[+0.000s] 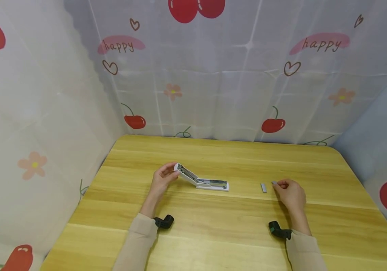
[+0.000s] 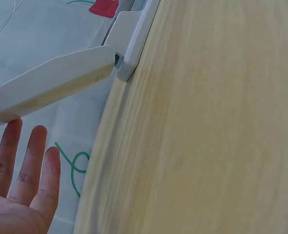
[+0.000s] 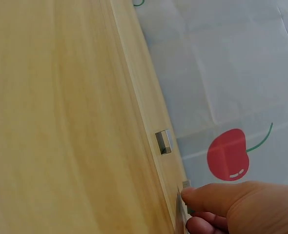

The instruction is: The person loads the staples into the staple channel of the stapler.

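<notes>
Partly hidden, right hand (image 1: 291, 194) pinches staples (image 1: 274, 183); left hand (image 1: 162, 179) holds stapler (image 1: 201, 180) lid.

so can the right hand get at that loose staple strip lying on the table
Probably yes. The staple strip lies flat on the bare table just left of the right hand, with nothing between them. That hand already pinches another small strip, though, so its fingers are occupied.

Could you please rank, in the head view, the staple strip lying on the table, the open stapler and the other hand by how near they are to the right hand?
1. Staple strip: lying just left of the right hand.
2. Stapler: further left, mid-table, lid raised.
3. Left hand: farthest, gripping the stapler's raised lid end.
</notes>
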Motion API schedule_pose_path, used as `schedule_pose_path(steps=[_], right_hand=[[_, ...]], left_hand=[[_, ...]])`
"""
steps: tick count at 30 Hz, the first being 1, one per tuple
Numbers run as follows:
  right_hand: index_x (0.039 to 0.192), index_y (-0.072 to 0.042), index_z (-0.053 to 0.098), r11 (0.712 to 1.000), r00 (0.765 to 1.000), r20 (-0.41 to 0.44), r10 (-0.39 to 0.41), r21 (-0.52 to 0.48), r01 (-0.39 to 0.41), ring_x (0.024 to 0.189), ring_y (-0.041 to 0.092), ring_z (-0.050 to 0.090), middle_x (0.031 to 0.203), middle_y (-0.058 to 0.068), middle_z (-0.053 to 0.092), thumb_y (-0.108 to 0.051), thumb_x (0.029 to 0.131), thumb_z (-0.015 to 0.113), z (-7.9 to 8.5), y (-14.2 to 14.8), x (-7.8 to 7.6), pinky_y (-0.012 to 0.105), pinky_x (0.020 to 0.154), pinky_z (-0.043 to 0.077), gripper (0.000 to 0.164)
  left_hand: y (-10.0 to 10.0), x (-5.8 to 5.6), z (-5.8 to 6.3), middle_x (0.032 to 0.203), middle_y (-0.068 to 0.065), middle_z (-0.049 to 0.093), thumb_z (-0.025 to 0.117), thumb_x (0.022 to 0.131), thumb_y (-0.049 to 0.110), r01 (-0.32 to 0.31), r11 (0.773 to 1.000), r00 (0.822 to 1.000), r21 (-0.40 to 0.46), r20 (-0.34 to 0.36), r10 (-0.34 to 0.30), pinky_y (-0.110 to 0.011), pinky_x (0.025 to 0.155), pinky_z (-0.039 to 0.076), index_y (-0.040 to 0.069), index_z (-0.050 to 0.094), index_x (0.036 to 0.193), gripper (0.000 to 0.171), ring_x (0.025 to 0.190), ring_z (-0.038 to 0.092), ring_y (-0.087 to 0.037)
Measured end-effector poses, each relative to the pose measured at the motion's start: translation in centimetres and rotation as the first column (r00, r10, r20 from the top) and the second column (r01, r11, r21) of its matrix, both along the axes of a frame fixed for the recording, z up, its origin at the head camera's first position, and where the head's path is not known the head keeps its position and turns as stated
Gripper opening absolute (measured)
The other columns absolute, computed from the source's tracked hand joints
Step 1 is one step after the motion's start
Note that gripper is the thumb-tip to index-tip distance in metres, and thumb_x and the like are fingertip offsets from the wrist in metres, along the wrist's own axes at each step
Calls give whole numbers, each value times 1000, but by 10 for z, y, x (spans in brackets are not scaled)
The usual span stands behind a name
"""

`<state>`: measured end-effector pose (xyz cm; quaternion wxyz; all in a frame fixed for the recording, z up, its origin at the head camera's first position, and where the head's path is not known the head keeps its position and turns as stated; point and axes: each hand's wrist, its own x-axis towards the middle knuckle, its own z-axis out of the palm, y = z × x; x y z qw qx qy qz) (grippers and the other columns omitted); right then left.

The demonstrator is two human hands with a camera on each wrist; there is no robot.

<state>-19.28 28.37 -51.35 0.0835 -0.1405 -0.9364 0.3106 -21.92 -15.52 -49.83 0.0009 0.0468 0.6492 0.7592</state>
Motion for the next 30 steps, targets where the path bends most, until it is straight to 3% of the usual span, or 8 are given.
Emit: schedule_pose_path(steps=[12, 17, 22, 25, 30], right_hand=[[102, -2, 72, 997, 994, -87, -67, -36, 64, 81, 31, 64, 93, 17, 72, -31, 93, 66, 1, -7, -1, 29, 60, 41, 31], [107, -5, 72, 994, 991, -84, -107, -23, 105, 86, 34, 66, 99, 18, 72, -34, 93, 66, 5, -4, -1, 30, 59, 40, 33], [104, -4, 73, 995, 988, -116, -100, -34, 97, 82, 32, 66, 96, 18, 73, -32, 92, 68, 6, -5, 0, 30, 61, 41, 31], [99, -2, 73, 995, 983, -157, -95, -45, 88, 75, 26, 64, 92, 17, 73, -28, 90, 70, 5, -7, -1, 27, 63, 41, 27], [98, -4, 73, 997, 979, -187, -74, -47, 66, 65, 3, 54, 88, 14, 72, -27, 90, 69, 6, -8, -3, 21, 62, 38, 24]], left_hand=[[-4, 1, -1, 111, -1, 64, 66, 92, 2, -1, 1000, 1000, -14, -1, 1, -26, 84, 56, -4, 55, 132, 42, 94, 64, -8], [-1, -3, 0, 109, 2, 64, 67, 91, 3, 7, 1000, 1000, -15, -12, -7, -26, 84, 56, -4, 56, 131, 42, 94, 64, -8], [0, -4, 0, 107, 5, 65, 67, 91, 1, -1, 1000, 1000, -17, -11, 1, -27, 84, 56, -5, 56, 130, 41, 93, 65, -8], [-1, -4, -1, 107, 5, 64, 66, 91, 1, 4, 1000, 1000, -20, -8, -4, -28, 84, 56, -5, 56, 131, 41, 94, 64, -8], [-1, -3, -2, 107, 3, 65, 66, 91, 1, -8, 1000, 1000, -12, -7, 8, -27, 84, 56, -4, 57, 130, 40, 94, 64, -8]])
